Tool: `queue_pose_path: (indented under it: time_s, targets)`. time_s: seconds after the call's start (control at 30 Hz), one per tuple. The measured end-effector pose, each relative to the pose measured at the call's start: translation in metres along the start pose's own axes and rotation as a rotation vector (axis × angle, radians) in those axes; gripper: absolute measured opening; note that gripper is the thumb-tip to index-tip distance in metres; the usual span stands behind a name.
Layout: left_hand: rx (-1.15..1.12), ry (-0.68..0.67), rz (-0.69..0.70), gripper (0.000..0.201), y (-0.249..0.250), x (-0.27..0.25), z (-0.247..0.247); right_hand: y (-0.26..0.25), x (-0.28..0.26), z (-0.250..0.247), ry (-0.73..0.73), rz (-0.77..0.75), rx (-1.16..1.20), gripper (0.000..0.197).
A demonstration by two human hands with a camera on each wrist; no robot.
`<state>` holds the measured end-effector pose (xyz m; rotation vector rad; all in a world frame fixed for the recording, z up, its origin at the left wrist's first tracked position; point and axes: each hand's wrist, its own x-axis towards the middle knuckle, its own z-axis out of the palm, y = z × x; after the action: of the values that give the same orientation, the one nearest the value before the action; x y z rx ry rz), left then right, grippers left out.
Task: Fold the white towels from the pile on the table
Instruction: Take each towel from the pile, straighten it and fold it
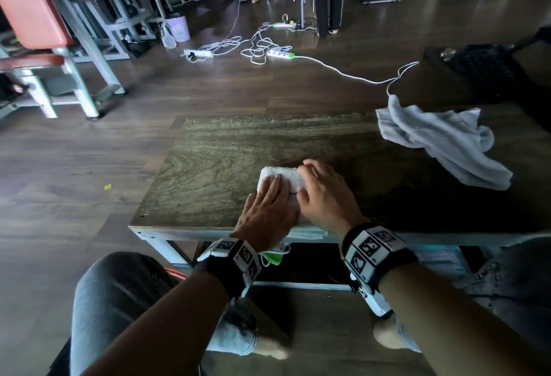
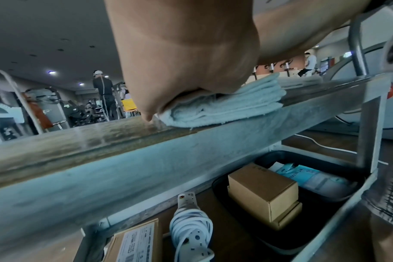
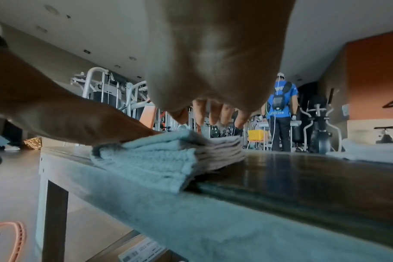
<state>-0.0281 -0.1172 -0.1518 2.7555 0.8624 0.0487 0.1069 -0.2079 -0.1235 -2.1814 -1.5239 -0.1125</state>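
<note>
A white towel, folded into a small thick block, lies near the front edge of the wooden table. My left hand lies flat on its left half, fingers straight, pressing down. My right hand covers the right half, with its fingers reaching over the far right edge. In the left wrist view the palm sits on the stacked layers of the towel. The right wrist view shows the folded towel under both hands, the right fingers bent loosely down above it. A loose pile of white towels lies at the table's back right.
Under the table a shelf holds a coiled power strip, cardboard boxes and a black tray. Cables and power strips lie on the floor beyond. A black crate stands at the far right and a gym machine at the left.
</note>
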Motion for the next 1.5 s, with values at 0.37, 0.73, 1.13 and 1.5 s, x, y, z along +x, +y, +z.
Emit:
queue_pose_path:
  time_s: [0.37,0.73,1.13,1.5]
  targets:
    - [-0.368,0.034,-0.506,0.08,-0.006,0.017,0.003,0.009,-0.013,0.044,-0.265,0.312,0.072,0.057]
    - [-0.577,0.102,-0.449,0.038,-0.003,-0.007,-0.047,0.008,-0.012,0.001,-0.498,0.502,0.068,0.071]
    - [-1.439,0.343,-0.23,0.009,-0.001,-0.078,-0.116,-0.096,-0.013,-0.102,-0.452,0.469,0.678,0.069]
    - [-1.426,0.724,-0.351,0.013,-0.033,-0.147,-0.148,-0.175,0.015,-0.099,-0.264,0.219,0.713,0.033]
